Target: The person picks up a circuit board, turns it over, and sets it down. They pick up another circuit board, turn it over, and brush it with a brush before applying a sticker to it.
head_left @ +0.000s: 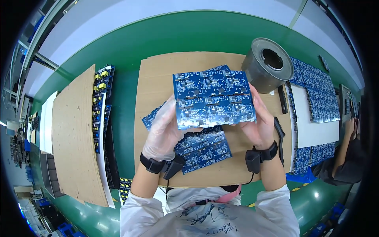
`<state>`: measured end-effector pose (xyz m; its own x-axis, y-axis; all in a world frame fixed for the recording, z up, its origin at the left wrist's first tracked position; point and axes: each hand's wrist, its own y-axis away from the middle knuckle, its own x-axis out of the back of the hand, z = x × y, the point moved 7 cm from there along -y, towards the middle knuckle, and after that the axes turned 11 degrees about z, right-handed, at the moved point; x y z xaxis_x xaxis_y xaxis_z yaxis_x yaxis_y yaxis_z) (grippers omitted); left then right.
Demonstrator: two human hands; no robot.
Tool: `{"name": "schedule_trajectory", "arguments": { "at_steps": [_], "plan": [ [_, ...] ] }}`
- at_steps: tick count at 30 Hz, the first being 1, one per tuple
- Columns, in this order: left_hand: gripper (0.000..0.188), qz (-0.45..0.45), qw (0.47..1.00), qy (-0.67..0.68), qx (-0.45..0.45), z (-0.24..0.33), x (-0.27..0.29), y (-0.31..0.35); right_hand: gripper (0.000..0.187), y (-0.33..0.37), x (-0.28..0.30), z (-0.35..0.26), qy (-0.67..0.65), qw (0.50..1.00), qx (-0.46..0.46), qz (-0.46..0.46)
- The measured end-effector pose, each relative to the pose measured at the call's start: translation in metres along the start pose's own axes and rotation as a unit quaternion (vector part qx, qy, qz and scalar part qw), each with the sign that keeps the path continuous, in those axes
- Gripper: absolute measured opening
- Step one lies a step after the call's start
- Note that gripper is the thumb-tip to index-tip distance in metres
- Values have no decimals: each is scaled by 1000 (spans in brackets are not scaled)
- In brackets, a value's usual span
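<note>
A blue circuit board panel (pixel 215 100), divided into several small boards, is held up between my two hands above the cardboard. My left hand (pixel 162 130), in a thin translucent glove, grips its left edge. The bare right hand (pixel 258 118) closes round its right edge. More blue circuit board panels lie beneath on the cardboard sheet (pixel 158 91): one (pixel 205 150) shows below the held panel, and corners of others stick out at its left and top. How many lie there is hidden. Both wrists wear black straps with a small box.
A metal can (pixel 268 65) with a round opening stands at the back right. Near it lie a black-handled tool (pixel 282 99) and a black brush (pixel 279 134). Stacked panels with white sheets (pixel 316 118) fill the right; boards with yellow parts (pixel 103 83) stand left. A co-worker's arm (pixel 343 146) is far right.
</note>
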<state>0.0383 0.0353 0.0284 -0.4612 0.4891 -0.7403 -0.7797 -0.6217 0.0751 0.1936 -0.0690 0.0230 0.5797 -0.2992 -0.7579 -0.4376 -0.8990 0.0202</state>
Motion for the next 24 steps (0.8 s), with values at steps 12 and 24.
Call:
{"name": "schedule_trajectory", "arguments": {
  "at_steps": [12, 24],
  "plan": [
    [59, 5, 1000, -29, -7, 0, -7, 5, 56, 7, 1, -6, 16, 999, 38, 35],
    [57, 32, 998, -27, -43, 3, -6, 9, 58, 11, 0, -5, -10, 999, 46, 7]
  ]
}}
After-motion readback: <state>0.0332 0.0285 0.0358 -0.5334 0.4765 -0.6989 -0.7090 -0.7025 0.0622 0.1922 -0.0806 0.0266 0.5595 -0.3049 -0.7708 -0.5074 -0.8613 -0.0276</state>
